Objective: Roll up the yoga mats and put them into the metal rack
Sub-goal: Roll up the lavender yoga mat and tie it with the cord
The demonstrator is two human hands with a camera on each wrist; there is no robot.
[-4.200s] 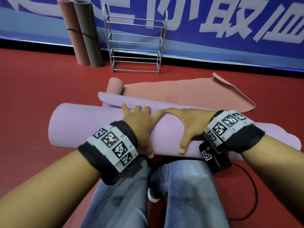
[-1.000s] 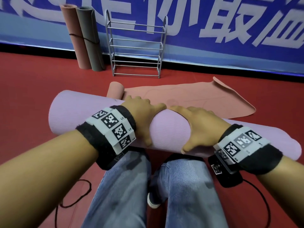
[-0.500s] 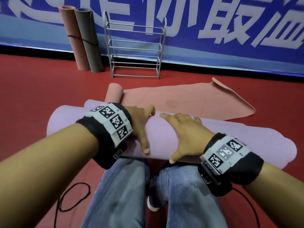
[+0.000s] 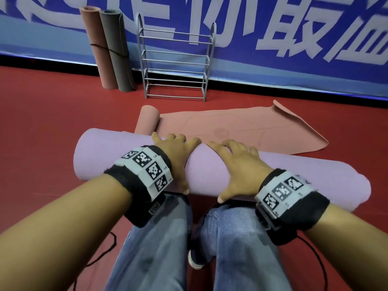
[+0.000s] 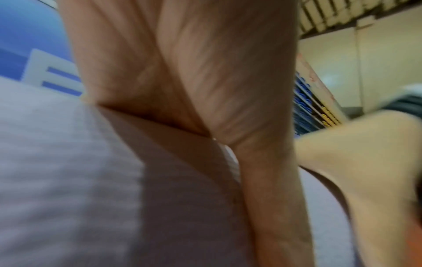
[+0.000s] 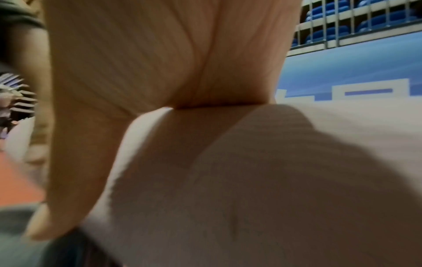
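While the red floor stretches to a blue banner, the metal rack is seen standing against it, well apart from the mats. A lilac yoga mat, rolled, lies across the floor before a half-rolled pink mat. It is pressed by the left hand and right hand, each grip wide with fingers spread flat.
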